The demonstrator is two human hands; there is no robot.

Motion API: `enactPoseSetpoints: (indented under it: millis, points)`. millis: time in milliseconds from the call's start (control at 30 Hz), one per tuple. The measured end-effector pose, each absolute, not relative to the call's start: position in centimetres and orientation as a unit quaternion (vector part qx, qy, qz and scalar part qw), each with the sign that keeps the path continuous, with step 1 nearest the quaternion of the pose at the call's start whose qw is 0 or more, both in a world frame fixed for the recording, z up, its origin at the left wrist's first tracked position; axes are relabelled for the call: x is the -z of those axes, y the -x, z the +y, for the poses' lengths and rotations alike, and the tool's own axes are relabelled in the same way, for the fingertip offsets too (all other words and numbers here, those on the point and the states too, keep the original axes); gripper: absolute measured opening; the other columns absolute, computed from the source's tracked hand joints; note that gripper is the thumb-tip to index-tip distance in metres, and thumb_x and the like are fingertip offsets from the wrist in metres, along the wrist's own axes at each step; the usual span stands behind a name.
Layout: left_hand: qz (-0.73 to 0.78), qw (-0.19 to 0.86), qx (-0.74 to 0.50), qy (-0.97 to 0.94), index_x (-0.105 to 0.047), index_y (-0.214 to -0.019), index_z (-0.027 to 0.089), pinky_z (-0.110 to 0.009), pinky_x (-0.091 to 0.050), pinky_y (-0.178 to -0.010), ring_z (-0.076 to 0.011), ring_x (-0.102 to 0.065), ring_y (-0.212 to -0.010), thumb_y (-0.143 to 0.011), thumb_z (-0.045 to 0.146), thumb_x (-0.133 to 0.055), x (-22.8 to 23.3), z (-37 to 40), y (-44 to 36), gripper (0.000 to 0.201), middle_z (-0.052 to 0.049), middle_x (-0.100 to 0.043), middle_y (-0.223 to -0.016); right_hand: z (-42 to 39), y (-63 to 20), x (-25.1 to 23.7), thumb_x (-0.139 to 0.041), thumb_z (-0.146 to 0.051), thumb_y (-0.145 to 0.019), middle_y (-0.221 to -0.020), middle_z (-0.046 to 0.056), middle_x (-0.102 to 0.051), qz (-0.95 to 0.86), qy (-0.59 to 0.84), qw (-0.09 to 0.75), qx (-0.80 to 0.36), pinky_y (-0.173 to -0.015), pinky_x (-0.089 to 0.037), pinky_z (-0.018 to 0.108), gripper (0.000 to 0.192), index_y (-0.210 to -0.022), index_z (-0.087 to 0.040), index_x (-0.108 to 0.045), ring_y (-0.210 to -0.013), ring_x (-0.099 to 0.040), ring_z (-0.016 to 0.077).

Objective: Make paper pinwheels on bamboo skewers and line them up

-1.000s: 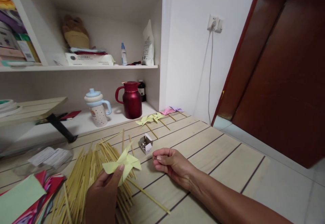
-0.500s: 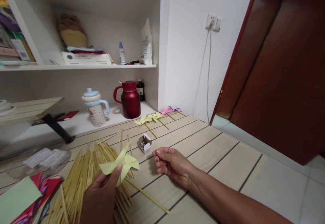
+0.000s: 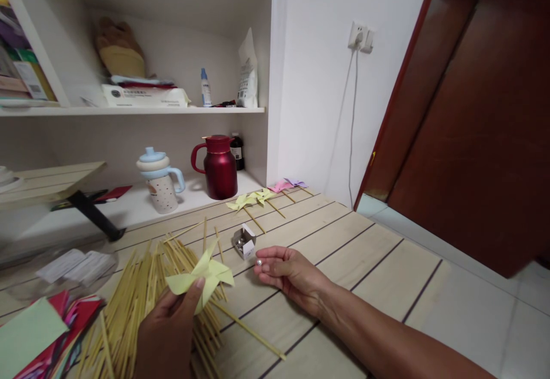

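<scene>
A person sits at a pale wooden slatted table (image 3: 344, 241), seen from above. Nearest, at the table's lower left edge, the left hand (image 3: 169, 333) has its thumb and fingers pinched together on a yellow paper pinwheel (image 3: 201, 276), held just above a loose pile of wooden sticks (image 3: 129, 304). One long stick (image 3: 249, 333) runs from under the pinwheel toward the table's near edge. Coloured paper sheets (image 3: 34, 333) lie in the lower left corner.

Just right of the pinwheel, the right hand (image 3: 287, 273) rests on the table, fingers curled nearly closed, thumb and forefinger pinching a small silver pin (image 3: 259, 262). Just beyond its fingertips stands a small open box (image 3: 244, 241) of pins, between the hand and the things farther off.

Toward the table's far edge lie two finished yellow pinwheels (image 3: 251, 199), then a pink one (image 3: 280, 186) and a purple one (image 3: 297, 183) near the wall. Behind, on a white shelf (image 3: 141, 210), stand a lidded cup (image 3: 160, 179) and a red jug (image 3: 219, 167).
</scene>
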State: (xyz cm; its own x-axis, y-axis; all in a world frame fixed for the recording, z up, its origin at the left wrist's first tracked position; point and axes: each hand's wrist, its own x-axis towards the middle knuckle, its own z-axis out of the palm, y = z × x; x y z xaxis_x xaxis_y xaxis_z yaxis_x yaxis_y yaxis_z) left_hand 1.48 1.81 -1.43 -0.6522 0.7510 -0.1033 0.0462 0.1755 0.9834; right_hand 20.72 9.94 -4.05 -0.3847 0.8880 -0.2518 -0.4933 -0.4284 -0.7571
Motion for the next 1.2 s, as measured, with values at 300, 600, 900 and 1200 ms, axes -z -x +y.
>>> enactPoseSetpoints:
  millis: [300,600,900,1200]
  points:
    - [0.686,0.305,-0.593,-0.291,-0.073,-0.075,0.02,-0.035,-0.049,-0.089,-0.0297,-0.069,-0.097,-0.054,0.05,-0.07,1.4,1.9,-1.6,0.036,-0.003,-0.078,-0.086,9.9,-20.7,4.0,-0.081,-0.001,-0.062,-0.069,0.007,-0.076,-0.293,0.329,0.44,-0.782,-0.062,-0.062,0.018,0.023,-0.084,-0.005,-0.075,-0.064,-0.073,0.0133]
    - [0.687,0.291,-0.596,-0.296,-0.073,-0.07,0.022,-0.035,-0.051,-0.084,-0.0292,-0.069,-0.095,-0.058,0.05,-0.066,1.3,1.9,-1.8,0.031,-0.004,-0.077,-0.083,9.9,-20.8,4.1,-0.085,-0.004,-0.061,-0.065,0.006,-0.074,-0.296,0.325,0.428,-0.789,-0.063,-0.061,0.018,0.026,-0.085,-0.005,-0.074,-0.062,-0.071,0.0118]
    - [0.687,0.299,-0.597,-0.285,-0.073,-0.072,0.019,-0.035,-0.051,-0.084,-0.0298,-0.068,-0.095,-0.054,0.05,-0.069,0.6,1.8,-2.1,0.036,-0.005,-0.077,-0.082,10.0,-20.9,4.4,-0.087,-0.01,-0.065,-0.063,0.004,-0.071,-0.316,0.321,0.412,-0.792,-0.059,-0.059,0.018,0.025,-0.085,-0.006,-0.072,-0.058,-0.069,0.0106]
    - [0.682,0.303,-0.596,-0.295,-0.076,-0.085,0.02,-0.037,-0.049,-0.085,-0.0296,-0.069,-0.095,-0.062,0.048,-0.07,1.6,1.7,-1.5,0.037,-0.005,-0.078,-0.088,9.9,-20.8,4.4,-0.083,-0.017,-0.07,-0.063,0.0,-0.067,-0.38,0.347,0.4,-0.758,-0.058,-0.057,0.019,0.021,-0.083,-0.009,-0.07,-0.054,-0.064,0.0079]
